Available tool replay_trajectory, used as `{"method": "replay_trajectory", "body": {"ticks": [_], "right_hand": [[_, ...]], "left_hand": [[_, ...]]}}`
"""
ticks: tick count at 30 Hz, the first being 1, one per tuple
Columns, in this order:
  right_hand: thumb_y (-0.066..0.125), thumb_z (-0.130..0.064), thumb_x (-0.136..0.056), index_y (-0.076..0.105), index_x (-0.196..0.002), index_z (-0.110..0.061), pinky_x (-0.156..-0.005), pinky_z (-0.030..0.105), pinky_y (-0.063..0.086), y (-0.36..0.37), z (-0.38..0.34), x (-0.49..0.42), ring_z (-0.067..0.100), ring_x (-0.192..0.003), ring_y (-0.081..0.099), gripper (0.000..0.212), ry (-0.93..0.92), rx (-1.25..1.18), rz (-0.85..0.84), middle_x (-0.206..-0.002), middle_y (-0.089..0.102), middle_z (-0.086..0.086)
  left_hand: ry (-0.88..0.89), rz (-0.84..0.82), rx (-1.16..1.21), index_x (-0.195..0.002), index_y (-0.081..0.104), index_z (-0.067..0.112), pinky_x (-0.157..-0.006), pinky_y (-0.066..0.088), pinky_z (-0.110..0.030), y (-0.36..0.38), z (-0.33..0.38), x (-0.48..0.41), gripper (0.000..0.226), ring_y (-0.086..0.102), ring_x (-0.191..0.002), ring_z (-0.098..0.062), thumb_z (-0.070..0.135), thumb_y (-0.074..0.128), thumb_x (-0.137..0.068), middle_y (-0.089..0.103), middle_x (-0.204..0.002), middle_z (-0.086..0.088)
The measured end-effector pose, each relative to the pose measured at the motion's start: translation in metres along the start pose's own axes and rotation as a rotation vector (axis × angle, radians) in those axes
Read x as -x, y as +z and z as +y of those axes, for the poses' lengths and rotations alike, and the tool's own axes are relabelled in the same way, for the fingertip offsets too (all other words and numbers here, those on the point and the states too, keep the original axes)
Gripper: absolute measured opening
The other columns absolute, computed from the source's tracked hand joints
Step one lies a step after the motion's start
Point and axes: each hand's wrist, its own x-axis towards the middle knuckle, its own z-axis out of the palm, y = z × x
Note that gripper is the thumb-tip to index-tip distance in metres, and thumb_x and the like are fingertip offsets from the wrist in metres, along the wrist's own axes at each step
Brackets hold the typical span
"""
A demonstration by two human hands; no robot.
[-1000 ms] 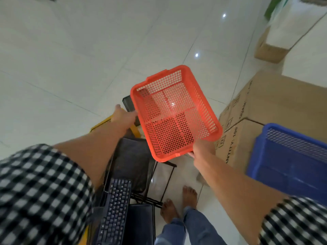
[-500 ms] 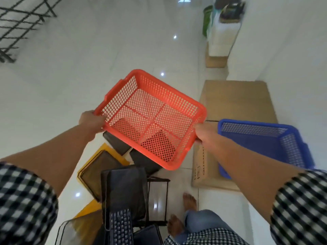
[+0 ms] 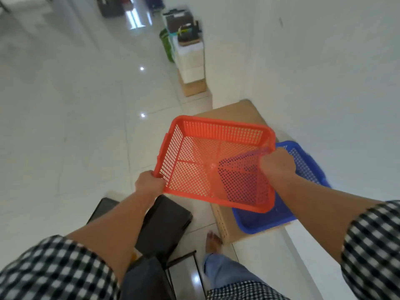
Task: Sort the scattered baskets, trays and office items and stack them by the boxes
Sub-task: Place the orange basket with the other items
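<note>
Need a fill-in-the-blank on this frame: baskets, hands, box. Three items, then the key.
1. The left hand and right hand both grip the rim of the red basket, whose inside is ____.
2. The lower basket, resting on the cardboard box, is coloured ____.
3. The foot beside that box wears no shoe; it is ____.
Missing words: empty; blue; bare.

Open floor point(image 3: 65, 126) at left; wall point(image 3: 324, 72), cardboard box point(image 3: 233, 111) and blue basket point(image 3: 266, 219) close at right.
</note>
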Motion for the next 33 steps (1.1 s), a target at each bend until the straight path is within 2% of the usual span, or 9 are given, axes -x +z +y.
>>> {"method": "replay_trajectory", "body": {"ticks": [3, 7, 13, 16, 19, 23, 27, 30, 33], "right_hand": [[0.052, -0.033, -0.098, 0.062, -0.124, -0.003, -0.094, 0.045, 0.050, -0.013, 0.012, -0.028, 0.043, -0.116, 0.061, 0.041, 0.073, -0.040, 0.077, -0.125, 0.064, 0.022], [0.047, -0.051, -0.099, 0.060, -0.119, -0.006, -0.093, 0.044, 0.049, -0.033, 0.029, -0.053, 0.043, -0.114, 0.062, 0.051, 0.163, -0.046, 0.145, -0.121, 0.065, 0.022], [0.058, -0.030, -0.095, 0.058, -0.120, -0.009, -0.094, 0.040, 0.049, -0.046, 0.051, -0.068, 0.038, -0.114, 0.062, 0.032, 0.303, 0.013, 0.167, -0.119, 0.066, 0.017], [0.060, -0.027, -0.093, 0.057, -0.120, -0.010, -0.094, 0.041, 0.049, -0.047, 0.058, -0.067, 0.038, -0.113, 0.062, 0.032, 0.369, 0.007, 0.167, -0.120, 0.066, 0.016], [0.060, -0.027, -0.092, 0.054, -0.123, -0.011, -0.095, 0.043, 0.050, -0.046, 0.060, -0.066, 0.039, -0.115, 0.062, 0.036, 0.425, -0.017, 0.163, -0.122, 0.064, 0.017], [0.053, -0.018, -0.093, 0.052, -0.125, -0.011, -0.095, 0.046, 0.049, -0.039, 0.057, -0.067, 0.040, -0.115, 0.059, 0.033, 0.463, -0.040, 0.168, -0.121, 0.062, 0.016], [0.048, -0.016, -0.096, 0.052, -0.127, -0.013, -0.095, 0.047, 0.048, -0.035, 0.056, -0.067, 0.039, -0.115, 0.057, 0.031, 0.510, -0.025, 0.201, -0.121, 0.062, 0.015], [0.047, -0.018, -0.098, 0.052, -0.129, -0.016, -0.096, 0.047, 0.044, -0.034, 0.053, -0.071, 0.037, -0.118, 0.056, 0.031, 0.569, -0.010, 0.223, -0.123, 0.061, 0.013], [0.044, -0.016, -0.099, 0.051, -0.131, -0.017, -0.100, 0.047, 0.039, -0.028, 0.048, -0.072, 0.036, -0.121, 0.054, 0.033, 0.605, 0.018, 0.252, -0.125, 0.061, 0.012]], "left_hand": [[0.064, -0.115, -0.086, -0.092, 0.061, 0.020, -0.074, 0.054, -0.032, 0.035, 0.023, -0.015, 0.016, 0.066, -0.086, -0.021, 0.018, 0.074, -0.083, 0.068, -0.092, 0.000], [0.183, -0.251, -0.242, -0.085, 0.060, 0.022, -0.056, 0.044, -0.021, 0.066, 0.049, -0.029, 0.015, 0.062, -0.074, -0.010, 0.019, 0.075, -0.083, 0.066, -0.082, 0.006], [0.326, -0.495, -0.476, -0.083, 0.071, 0.021, -0.058, 0.046, -0.020, 0.091, 0.077, -0.044, 0.008, 0.070, -0.077, -0.013, 0.027, 0.076, -0.082, 0.074, -0.081, 0.004], [0.324, -0.579, -0.524, -0.090, 0.071, 0.017, -0.058, 0.053, -0.022, 0.099, 0.089, -0.047, 0.017, 0.071, -0.075, -0.014, 0.033, 0.074, -0.087, 0.074, -0.088, -0.001], [0.218, -0.671, -0.506, -0.103, 0.069, 0.010, -0.056, 0.058, -0.024, 0.104, 0.101, -0.045, 0.039, 0.075, -0.070, -0.017, 0.048, 0.066, -0.093, 0.076, -0.092, -0.006], [0.219, -0.620, -0.512, -0.107, 0.065, 0.015, -0.061, 0.062, -0.032, 0.109, 0.126, -0.052, 0.039, 0.075, -0.077, -0.022, 0.052, 0.061, -0.094, 0.076, -0.094, -0.004], [0.447, -0.423, -0.648, -0.087, 0.059, 0.020, -0.066, 0.063, -0.040, 0.119, 0.166, -0.057, 0.030, 0.073, -0.064, -0.025, 0.050, 0.062, -0.091, 0.072, -0.085, -0.005], [0.507, -0.399, -0.719, -0.080, 0.066, 0.013, -0.067, 0.063, -0.040, 0.130, 0.188, -0.063, 0.030, 0.071, -0.054, -0.026, 0.040, 0.057, -0.092, 0.073, -0.076, -0.007], [0.575, -0.374, -0.798, -0.070, 0.062, 0.014, -0.075, 0.061, -0.040, 0.134, 0.193, -0.069, 0.032, 0.073, -0.063, -0.028, 0.037, 0.054, -0.091, 0.073, -0.074, -0.009]]}}
